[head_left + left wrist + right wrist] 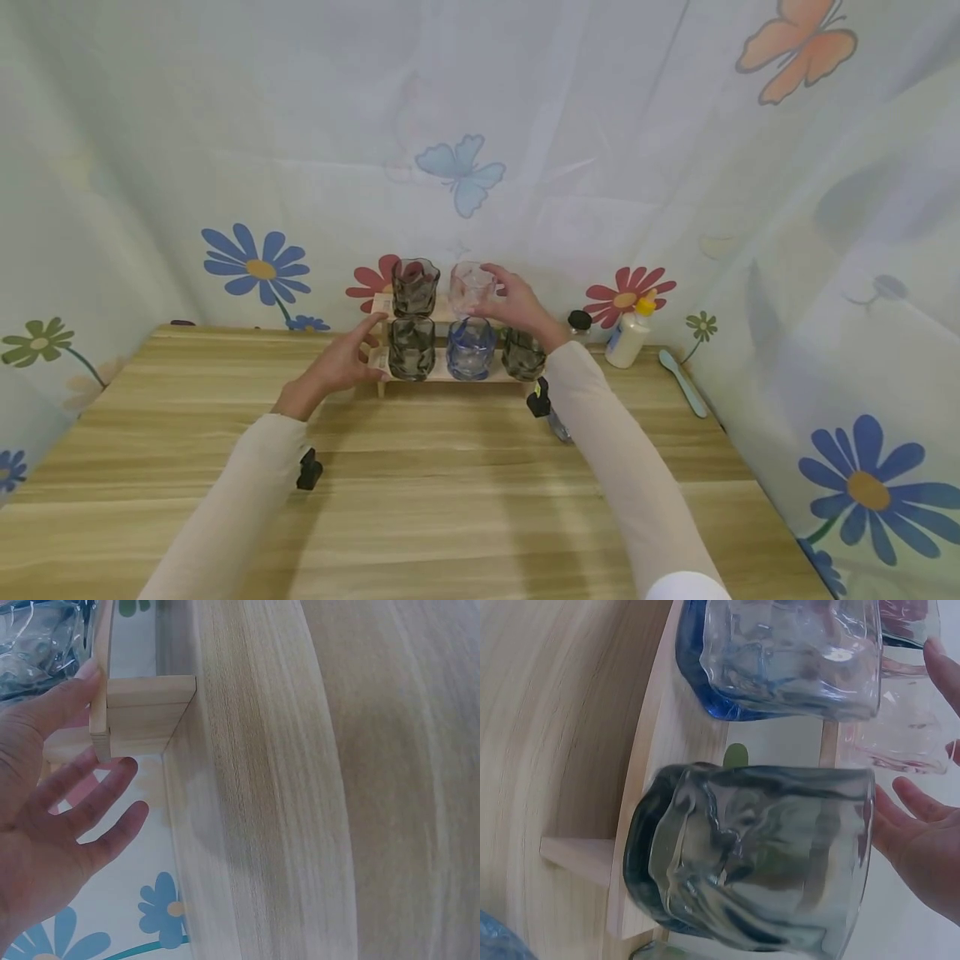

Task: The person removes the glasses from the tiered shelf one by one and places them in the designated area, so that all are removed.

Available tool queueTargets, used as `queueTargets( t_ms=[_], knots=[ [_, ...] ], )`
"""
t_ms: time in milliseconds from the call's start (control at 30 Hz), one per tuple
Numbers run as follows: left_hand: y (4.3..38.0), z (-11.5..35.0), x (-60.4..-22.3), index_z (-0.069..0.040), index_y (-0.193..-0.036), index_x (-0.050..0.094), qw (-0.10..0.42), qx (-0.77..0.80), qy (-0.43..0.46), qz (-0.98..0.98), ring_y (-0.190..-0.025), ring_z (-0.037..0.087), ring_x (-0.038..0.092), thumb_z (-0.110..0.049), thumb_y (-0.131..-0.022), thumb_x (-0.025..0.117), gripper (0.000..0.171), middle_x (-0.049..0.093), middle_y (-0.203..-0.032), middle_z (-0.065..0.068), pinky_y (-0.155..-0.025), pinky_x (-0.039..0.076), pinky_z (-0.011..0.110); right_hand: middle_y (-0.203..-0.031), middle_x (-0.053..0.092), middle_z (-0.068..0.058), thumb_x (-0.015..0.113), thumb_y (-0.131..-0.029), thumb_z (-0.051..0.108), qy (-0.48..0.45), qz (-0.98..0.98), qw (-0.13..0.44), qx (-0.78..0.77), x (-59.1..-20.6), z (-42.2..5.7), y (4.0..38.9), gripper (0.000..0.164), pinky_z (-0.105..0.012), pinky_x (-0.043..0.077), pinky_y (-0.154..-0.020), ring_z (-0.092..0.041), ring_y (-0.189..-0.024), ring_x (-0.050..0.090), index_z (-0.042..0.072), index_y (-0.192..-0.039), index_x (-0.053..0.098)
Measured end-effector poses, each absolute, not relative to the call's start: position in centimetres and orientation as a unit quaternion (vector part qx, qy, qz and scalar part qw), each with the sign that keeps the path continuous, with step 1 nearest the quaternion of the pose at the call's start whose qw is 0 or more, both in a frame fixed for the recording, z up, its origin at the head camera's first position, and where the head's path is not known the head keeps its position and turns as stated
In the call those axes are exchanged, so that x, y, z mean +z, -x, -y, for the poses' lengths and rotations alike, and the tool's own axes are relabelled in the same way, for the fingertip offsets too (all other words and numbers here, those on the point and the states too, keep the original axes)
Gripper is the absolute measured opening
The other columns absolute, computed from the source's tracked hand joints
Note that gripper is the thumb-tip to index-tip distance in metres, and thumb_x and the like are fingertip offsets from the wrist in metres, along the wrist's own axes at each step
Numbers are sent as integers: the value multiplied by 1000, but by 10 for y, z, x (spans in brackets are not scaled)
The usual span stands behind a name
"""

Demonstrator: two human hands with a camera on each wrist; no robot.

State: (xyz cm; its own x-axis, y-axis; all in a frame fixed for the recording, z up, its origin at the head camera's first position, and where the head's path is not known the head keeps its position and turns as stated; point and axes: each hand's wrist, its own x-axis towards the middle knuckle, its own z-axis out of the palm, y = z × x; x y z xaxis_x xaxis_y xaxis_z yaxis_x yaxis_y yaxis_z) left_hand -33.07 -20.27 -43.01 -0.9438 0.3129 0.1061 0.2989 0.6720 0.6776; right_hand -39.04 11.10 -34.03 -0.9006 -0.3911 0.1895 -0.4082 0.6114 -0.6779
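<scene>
A two-step wooden rack [491,374] holds faceted glass cups. In the head view, my right hand [517,302] grips a pale pink glass cup [468,287] at the upper step, thumb and fingers around its right side. A smoky grey cup [415,292] stands left of it. Along the lower step are a grey cup [412,354], a blue cup [470,354] and another grey cup [757,855], partly behind my right wrist in the head view. My left hand [56,780] holds the rack's left end, thumb on the board's edge, other fingers spread behind it.
A white glue bottle [628,340] with a yellow cap stands right of the rack, beside a black-capped container [579,322]. Farther right lies a pale blue spoon [681,382]. Another glass piece [559,427] is partly hidden by my right forearm. A flower-printed curtain [337,200] hangs behind the table.
</scene>
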Motion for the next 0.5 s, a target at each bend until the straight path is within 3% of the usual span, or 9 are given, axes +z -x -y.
queueTargets(
  t_ms=[500],
  knots=[
    [330,202,-432,-21,-159,19,10,371,-160,-915,-100,42,65,-11,-82,83,101,55,-132,29,-80,54,50,-156,41,-17,83,-83,29,-218,902,12,373,-343,-100,401,89,-51,40,-110,-36,-139,45,18,-156,33]
  ],
)
